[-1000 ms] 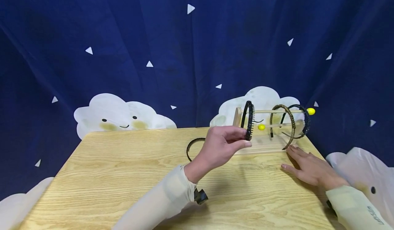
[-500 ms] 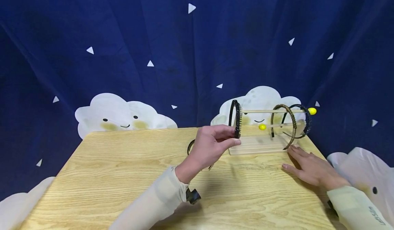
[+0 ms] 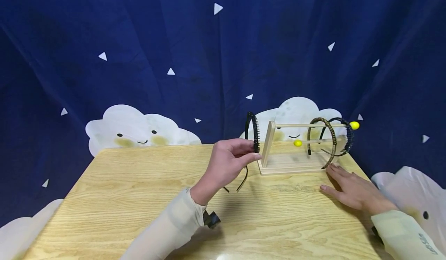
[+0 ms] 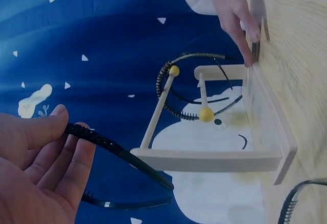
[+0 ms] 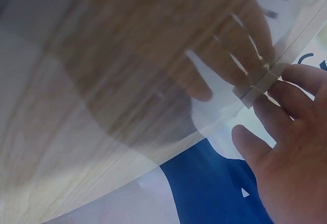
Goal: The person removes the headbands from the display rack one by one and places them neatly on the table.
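My left hand (image 3: 226,161) pinches a black toothed headband (image 3: 256,132) between thumb and fingers and holds it raised, just left of a wooden rack (image 3: 269,146). In the left wrist view the headband's two ends (image 4: 166,183) point toward the rack, apart from it. A brown patterned headband (image 3: 333,136) and a dark headband (image 3: 349,136) hang at the rack's right side. My right hand (image 3: 355,188) rests with extended fingers at the right front corner of the rack's base (image 3: 292,169). Another dark headband (image 3: 244,180) lies on the table, partly hidden behind my left hand.
Yellow balls tip the rack's rods, one ball (image 3: 354,125) on the upper rod and another ball (image 3: 297,143) on the lower. Behind the wooden table (image 3: 139,198) hangs a dark blue curtain (image 3: 174,39) with white clouds and triangles.
My left hand has moved left with the black headband, off the rack's upper rod and past its left upright. The right hand stays at the base.
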The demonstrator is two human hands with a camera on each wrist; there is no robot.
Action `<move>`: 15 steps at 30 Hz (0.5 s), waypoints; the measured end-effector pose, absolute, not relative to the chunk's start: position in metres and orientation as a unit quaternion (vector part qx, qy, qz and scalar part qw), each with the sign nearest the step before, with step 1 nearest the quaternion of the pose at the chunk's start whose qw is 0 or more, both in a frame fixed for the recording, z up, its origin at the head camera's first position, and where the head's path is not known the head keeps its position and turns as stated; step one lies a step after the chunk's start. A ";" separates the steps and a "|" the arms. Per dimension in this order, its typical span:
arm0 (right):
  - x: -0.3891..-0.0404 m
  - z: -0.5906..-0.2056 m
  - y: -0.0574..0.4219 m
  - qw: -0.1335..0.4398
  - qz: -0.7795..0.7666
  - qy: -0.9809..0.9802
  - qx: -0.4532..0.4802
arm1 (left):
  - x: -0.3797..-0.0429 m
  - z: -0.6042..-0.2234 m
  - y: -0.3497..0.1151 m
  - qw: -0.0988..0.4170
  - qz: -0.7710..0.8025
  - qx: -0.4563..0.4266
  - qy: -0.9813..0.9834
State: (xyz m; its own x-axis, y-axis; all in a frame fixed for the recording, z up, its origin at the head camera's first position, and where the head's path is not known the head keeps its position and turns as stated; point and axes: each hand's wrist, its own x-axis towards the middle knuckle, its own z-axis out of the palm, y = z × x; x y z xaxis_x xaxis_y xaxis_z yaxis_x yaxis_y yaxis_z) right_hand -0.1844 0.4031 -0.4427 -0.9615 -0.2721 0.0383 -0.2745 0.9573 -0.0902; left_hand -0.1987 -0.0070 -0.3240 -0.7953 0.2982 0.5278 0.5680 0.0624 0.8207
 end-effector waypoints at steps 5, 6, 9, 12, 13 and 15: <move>-0.184 -0.443 0.403 0.020 0.048 -0.988 0.143 | -0.202 -0.329 -0.014 0.119 -0.614 -0.282 -0.728; -0.184 -0.443 0.403 0.021 0.048 -0.988 0.144 | -0.203 -0.330 -0.016 0.120 -0.614 -0.278 -0.729; -0.184 -0.443 0.403 0.024 0.050 -0.988 0.146 | -0.207 -0.332 -0.020 0.123 -0.616 -0.267 -0.731; -0.184 -0.443 0.403 0.023 0.051 -0.988 0.146 | -0.210 -0.336 -0.025 0.125 -0.622 -0.253 -0.731; -0.184 -0.443 0.403 0.021 0.051 -0.988 0.145 | -0.212 -0.337 -0.026 0.127 -0.624 -0.249 -0.730; -0.184 -0.444 0.403 0.015 0.051 -0.989 0.141 | -0.214 -0.340 -0.029 0.131 -0.622 -0.241 -0.733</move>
State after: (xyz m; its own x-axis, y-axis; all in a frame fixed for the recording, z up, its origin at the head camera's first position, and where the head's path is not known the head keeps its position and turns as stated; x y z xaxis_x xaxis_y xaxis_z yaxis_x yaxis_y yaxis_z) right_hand -0.1839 0.4029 -0.4435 -0.9598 -0.2769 0.0448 -0.2801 0.9550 -0.0972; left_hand -0.2143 -0.0292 -0.3398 -0.8502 0.1902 0.4909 0.5153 0.1095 0.8500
